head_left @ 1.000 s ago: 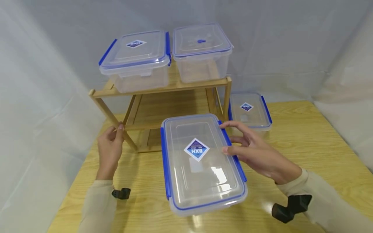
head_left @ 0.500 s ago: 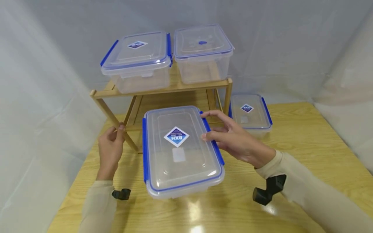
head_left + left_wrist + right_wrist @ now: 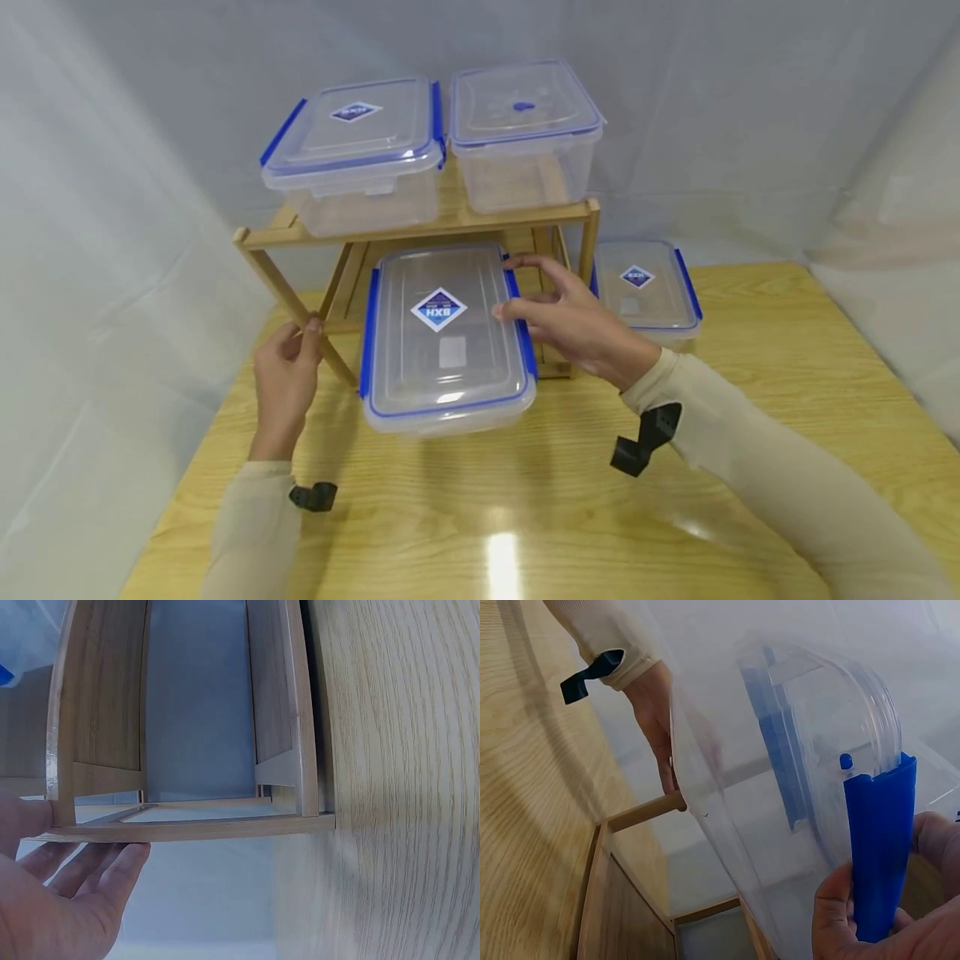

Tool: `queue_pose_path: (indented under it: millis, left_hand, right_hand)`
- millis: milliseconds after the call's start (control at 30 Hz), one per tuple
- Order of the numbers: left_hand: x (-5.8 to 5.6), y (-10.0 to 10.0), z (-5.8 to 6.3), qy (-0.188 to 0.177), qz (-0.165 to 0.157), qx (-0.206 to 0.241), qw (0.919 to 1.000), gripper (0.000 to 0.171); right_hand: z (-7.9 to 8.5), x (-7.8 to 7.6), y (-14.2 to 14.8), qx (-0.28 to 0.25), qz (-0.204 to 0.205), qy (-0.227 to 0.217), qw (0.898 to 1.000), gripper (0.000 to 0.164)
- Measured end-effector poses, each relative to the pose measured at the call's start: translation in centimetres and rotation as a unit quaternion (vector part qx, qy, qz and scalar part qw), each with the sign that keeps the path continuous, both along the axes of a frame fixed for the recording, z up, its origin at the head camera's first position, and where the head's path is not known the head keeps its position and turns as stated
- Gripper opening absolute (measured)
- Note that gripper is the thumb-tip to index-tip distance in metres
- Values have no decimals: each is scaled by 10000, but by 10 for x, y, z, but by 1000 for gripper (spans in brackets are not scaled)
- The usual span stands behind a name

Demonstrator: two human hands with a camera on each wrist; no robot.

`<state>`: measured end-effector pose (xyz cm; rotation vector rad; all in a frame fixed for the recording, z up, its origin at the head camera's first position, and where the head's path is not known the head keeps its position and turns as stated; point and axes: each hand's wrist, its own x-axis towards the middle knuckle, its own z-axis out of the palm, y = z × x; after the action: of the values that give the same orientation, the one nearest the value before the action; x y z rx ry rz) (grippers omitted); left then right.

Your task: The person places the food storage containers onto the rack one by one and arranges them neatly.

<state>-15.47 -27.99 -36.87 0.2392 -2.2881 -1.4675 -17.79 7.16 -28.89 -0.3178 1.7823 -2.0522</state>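
My right hand (image 3: 573, 321) grips the right side of a clear plastic food container (image 3: 450, 358) with blue side clips and a BXH label. In the right wrist view, its thumb and fingers hold the container at the blue clip (image 3: 881, 840). The container's far end is inside the opening of a wooden rack (image 3: 420, 227), above the middle shelf; its near end juts out over the table. With thumb and fingers, my left hand (image 3: 287, 379) pinches the rack's front left leg (image 3: 187, 829), seen closely in the left wrist view.
Two larger lidded containers, one labelled (image 3: 356, 158) and one with a blue vent (image 3: 525, 137), stand on the rack's top. Another clear container (image 3: 647, 287) sits right of the rack on the wooden table (image 3: 750, 400). Pale sheeting (image 3: 720, 125) hangs behind.
My right hand has carried the container left and away from me, from in front of the rack into its opening. My left hand stays at the rack's leg.
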Motion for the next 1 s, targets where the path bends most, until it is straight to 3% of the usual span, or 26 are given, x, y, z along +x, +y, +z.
queue_pose_path:
  millis: [467, 733, 1000]
  left_hand:
    - [-2, 0, 0, -51, 26, 4, 10000, 46]
    - [-3, 0, 0, -8, 46, 15, 10000, 46]
    - [-2, 0, -1, 68, 30, 90, 9999, 44]
  right_hand:
    - [7, -21, -19, 241, -344, -109, 9991, 67]
    - [7, -31, -27, -172, -356, -270, 9989, 71]
    - [6, -34, -31, -88, -319, -119, 9994, 76]
